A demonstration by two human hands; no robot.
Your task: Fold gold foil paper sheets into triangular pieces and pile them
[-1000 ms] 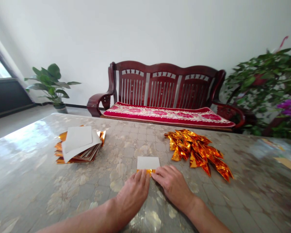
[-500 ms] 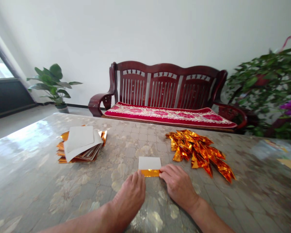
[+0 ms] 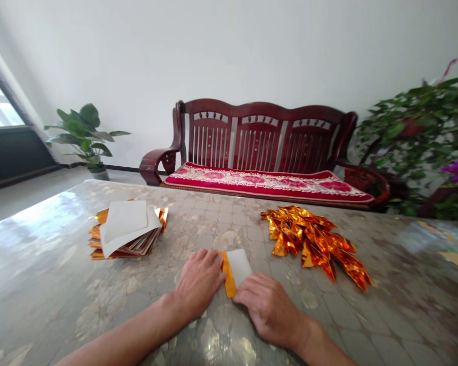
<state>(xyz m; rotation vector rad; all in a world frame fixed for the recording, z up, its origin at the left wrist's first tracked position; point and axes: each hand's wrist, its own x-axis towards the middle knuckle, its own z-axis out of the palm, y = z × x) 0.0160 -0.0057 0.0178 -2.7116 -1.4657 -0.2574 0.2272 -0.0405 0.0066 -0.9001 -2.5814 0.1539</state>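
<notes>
White-and-gold sheet [image 3: 238, 268] lying askew on surface [image 3: 41, 254], one hand each side.

Long axis ran approx. front-to-back, far end leaning L, gold strip along its L edge; sheet sat mid-surface, toward near side. L hand [image 3: 198, 282] flat, fingers together, tips at strip; R hand [image 3: 269, 310] flat, fingers against sheet's near corner; no pinch. Stack of gold foil sheets [image 3: 125, 231] w/ white paper on top further L; pile of folded gold foil pieces [image 3: 313, 244] further R.
</notes>
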